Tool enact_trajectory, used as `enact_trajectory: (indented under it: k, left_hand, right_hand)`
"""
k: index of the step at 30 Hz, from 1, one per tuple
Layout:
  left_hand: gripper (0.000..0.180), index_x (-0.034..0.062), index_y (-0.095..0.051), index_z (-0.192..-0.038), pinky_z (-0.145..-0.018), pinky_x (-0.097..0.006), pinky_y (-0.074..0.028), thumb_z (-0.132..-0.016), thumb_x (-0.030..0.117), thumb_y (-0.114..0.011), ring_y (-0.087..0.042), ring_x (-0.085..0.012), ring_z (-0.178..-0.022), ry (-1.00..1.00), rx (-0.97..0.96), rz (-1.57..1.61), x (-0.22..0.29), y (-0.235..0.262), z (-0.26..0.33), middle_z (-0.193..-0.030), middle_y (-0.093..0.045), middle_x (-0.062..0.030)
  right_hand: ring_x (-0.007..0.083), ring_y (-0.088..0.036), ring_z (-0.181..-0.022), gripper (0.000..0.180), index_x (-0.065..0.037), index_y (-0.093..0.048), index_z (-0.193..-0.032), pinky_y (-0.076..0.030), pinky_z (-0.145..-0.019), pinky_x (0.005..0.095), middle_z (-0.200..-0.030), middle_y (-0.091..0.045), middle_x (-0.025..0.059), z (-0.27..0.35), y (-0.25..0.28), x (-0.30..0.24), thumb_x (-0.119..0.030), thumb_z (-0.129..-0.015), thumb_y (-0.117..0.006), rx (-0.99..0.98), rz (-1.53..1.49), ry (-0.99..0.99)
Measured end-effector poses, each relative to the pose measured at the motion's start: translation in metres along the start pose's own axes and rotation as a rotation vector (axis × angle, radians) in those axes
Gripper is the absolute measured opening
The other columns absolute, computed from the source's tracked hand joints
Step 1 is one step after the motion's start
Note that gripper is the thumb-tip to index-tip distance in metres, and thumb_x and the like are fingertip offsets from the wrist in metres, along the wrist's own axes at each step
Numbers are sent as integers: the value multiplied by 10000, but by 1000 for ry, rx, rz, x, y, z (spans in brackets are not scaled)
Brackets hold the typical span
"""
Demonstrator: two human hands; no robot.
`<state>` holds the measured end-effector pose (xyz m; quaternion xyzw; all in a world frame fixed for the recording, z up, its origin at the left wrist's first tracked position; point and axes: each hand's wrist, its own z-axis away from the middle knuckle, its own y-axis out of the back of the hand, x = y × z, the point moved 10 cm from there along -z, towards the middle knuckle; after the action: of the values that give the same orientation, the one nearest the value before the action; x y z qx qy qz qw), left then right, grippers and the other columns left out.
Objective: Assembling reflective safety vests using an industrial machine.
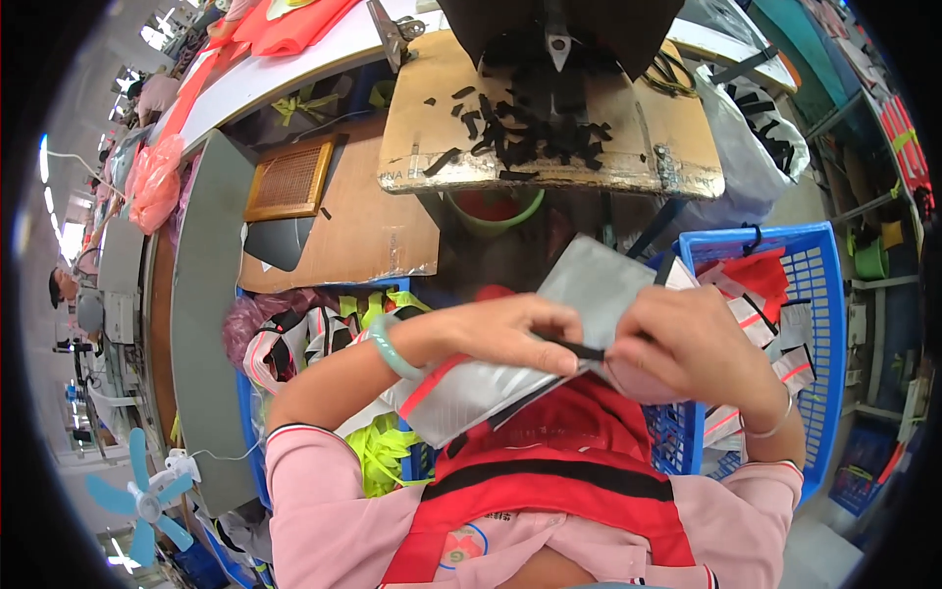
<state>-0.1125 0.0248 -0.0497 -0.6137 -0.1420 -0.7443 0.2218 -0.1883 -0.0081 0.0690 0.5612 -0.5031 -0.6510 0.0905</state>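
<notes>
My left hand (510, 334), with a pale green bangle on its wrist, is closed, thumb and fingers pinching a narrow black strip (577, 348). From the other side my right hand (677, 339) grips the strip's end between curled fingers and thumb; the fingertips hide part of it. Beneath both hands lies a silver-grey fabric piece (442, 412) with a pinkish-red stripe and black edging. It spreads over my lap, on a red apron (559, 432). A grey sheet-like part (594, 280) rises behind the hands; whether it joins the fabric I cannot tell.
A blue basket (834, 344) of striped fabric pieces stands at my right. More pieces and yellow-green strips (383, 452) lie at my left. Ahead is a worn board (422, 108) strewn with black scraps, below a dark machine part (559, 44). A white sack (775, 167) stands beside it.
</notes>
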Motion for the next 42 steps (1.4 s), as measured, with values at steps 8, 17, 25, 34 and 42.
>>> enact_trajectory:
  k: [8,17,25,34,42]
  left_hand:
    - [182,-11,-654,-894,-601,-265,-439,-848,159,-699,-538,-95,-692,-51,576,-354,82,72,38,-740,-587,-51]
    - [281,-39,-665,-1034,-679,-187,-444,-829,144,-725,-543,-26,-769,-45,866,-479,119,154,40,-848,-635,18]
    - [423,-63,-643,-1096,-727,-213,-479,-812,233,-744,-582,-64,-791,23,918,-465,96,213,27,-896,-658,-30]
    - [580,-45,-623,-1169,-804,-244,-473,-770,353,-759,-613,-137,-882,-13,961,-343,83,250,21,-975,-661,-87]
    - [574,-60,-617,-1171,-820,-237,-470,-772,326,-762,-611,-129,-898,-55,991,-266,85,255,25,-999,-663,-86]
  right_hand:
    - [299,-605,-713,110,-29,-635,-862,-472,-627,352,-782,-604,123,-32,20,37,-114,-795,-653,89,-135,-42]
    - [80,-498,-670,217,24,-626,-934,-417,-602,258,-711,-567,31,-84,43,92,-185,-891,-586,371,-445,-132]
    - [80,-464,-630,275,22,-641,-965,-395,-576,266,-665,-540,7,-123,41,142,-240,-894,-597,399,-351,-220]
    - [110,-541,-734,338,35,-650,-1018,-447,-676,265,-776,-623,60,-143,57,156,-270,-885,-592,421,-331,-217]
    - [137,-576,-794,340,29,-662,-1022,-463,-744,277,-831,-655,84,-146,65,150,-267,-865,-606,452,-353,-206]
